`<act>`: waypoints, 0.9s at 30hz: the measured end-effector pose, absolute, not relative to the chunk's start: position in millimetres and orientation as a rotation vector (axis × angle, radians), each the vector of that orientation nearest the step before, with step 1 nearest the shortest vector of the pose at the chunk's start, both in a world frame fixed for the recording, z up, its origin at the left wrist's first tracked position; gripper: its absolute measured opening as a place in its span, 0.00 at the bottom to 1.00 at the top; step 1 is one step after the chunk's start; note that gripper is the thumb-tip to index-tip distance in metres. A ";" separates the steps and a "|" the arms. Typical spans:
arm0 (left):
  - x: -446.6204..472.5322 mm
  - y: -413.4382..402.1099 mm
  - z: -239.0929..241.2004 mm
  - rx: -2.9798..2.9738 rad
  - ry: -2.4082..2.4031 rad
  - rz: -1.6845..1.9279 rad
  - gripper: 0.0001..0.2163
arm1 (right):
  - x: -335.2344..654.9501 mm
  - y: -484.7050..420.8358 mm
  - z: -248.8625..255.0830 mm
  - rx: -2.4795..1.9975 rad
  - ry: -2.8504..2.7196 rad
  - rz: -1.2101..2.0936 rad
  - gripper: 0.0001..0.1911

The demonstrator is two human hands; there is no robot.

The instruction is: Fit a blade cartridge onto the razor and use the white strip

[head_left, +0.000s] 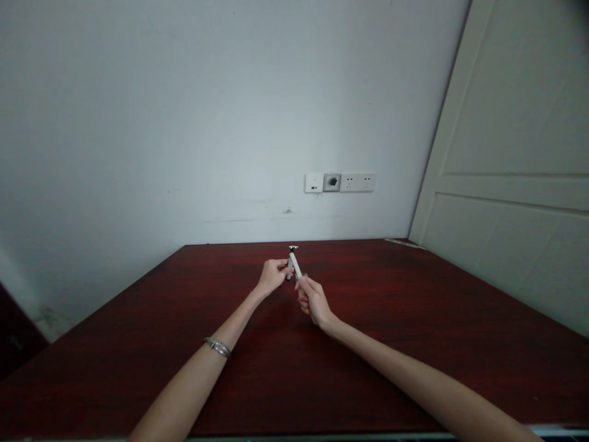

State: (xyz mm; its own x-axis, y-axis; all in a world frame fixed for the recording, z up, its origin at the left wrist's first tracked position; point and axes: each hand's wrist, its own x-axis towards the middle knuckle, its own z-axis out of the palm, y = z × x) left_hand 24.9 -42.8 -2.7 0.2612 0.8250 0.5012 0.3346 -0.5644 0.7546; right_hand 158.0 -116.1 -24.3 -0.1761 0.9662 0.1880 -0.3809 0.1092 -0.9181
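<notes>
Near the middle of the dark red table [257, 380], my left hand [273, 274] pinches the grey handle of a small razor [289, 269]. The razor stands upright, its T-shaped head at the top and its dark lower end below my fingers. My right hand [315, 299] is closed around a slim, pale stick-like thing [296, 265], whose kind I cannot make out. That stick slants up to the left, and its upper end overlaps the razor just below the head. Whether the two touch I cannot tell. A silvery bracelet [217, 347] circles my left forearm.
A pale wall [207, 123] rises behind the table, with a row of sockets [356, 182] and switch plates on it. On the right stands a light panelled door [519, 153]. A thin pale strip [405, 244] lies at the table's far right corner.
</notes>
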 end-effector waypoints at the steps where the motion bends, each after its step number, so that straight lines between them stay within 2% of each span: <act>1: 24.6 -42.3 -3.1 2.016 1.039 1.267 0.09 | 157.2 -116.1 -23.5 -0.696 -1.139 1.387 0.21; 7: 23.8 -48.8 1.3 2.077 1.086 1.252 0.08 | 157.7 -106.2 0.4 -0.585 -1.108 1.324 0.20; 14: 27.6 -50.6 2.3 2.039 1.101 1.212 0.07 | 154.1 -114.1 -20.8 -0.706 -1.157 1.383 0.21; 21: 27.0 -55.7 4.8 2.076 1.106 1.250 0.07 | 156.4 -106.3 -6.8 -0.624 -1.107 1.317 0.20; 27: 28.3 -55.9 5.3 2.072 1.064 1.218 0.07 | 156.9 -112.6 -15.7 -0.666 -1.141 1.345 0.20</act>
